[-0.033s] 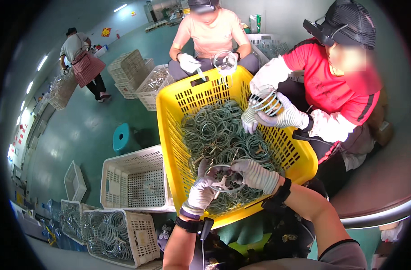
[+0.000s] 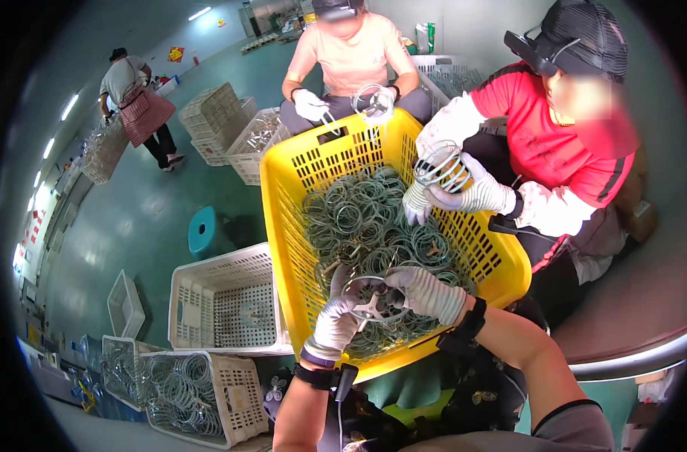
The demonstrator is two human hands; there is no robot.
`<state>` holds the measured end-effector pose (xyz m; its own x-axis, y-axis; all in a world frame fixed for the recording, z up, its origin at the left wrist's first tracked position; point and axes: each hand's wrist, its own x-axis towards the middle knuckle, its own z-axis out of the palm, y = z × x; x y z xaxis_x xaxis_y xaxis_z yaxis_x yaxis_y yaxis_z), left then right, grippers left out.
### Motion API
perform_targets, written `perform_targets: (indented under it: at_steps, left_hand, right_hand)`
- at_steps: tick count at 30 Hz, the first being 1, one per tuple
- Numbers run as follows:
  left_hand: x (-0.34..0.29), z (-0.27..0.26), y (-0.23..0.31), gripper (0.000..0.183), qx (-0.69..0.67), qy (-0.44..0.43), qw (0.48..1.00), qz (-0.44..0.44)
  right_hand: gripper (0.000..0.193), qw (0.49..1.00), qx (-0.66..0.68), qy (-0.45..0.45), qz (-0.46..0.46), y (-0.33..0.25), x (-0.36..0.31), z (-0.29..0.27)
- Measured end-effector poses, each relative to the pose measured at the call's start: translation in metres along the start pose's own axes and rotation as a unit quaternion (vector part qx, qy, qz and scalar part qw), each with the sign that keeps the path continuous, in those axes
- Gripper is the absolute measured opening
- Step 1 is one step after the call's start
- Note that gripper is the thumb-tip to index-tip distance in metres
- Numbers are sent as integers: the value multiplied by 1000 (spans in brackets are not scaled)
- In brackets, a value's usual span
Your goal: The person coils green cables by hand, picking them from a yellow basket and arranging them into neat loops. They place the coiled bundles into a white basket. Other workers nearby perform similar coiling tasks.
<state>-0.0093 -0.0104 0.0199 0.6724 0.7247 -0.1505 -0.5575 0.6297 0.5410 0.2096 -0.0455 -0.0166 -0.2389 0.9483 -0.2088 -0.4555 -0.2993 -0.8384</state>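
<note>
2-handed grip on 1 spoked metal ring (image 2: 369,308), inside the outline of the yellow plastic basket (image 2: 280,226).
Left hand (image 2: 336,325), gloved: closed on the ring's left side, index finger extended upward. Right hand (image 2: 431,294), gloved: thumb and fingers pinched at the ring's right rim, fingertip contact partly hidden. Heaped wire rings (image 2: 358,217) lie behind.

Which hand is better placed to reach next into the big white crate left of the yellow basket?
Probably the left hand: it is nearer the crate. The right hand is farther across the basket. Both hold the ring, so neither is free.
</note>
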Motion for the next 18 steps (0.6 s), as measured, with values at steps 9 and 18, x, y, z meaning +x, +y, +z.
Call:
perform_targets:
  at_steps: [9, 18]
  left_hand:
    - [6, -12, -1, 80, 119, 13, 985, 121]
    - [10, -14, 1, 70, 133, 34, 983, 120]
  right_hand:
    - [40, 976, 57, 4, 208, -30, -13, 15]
    - [70, 984, 83, -97, 121, -20, -19, 12]
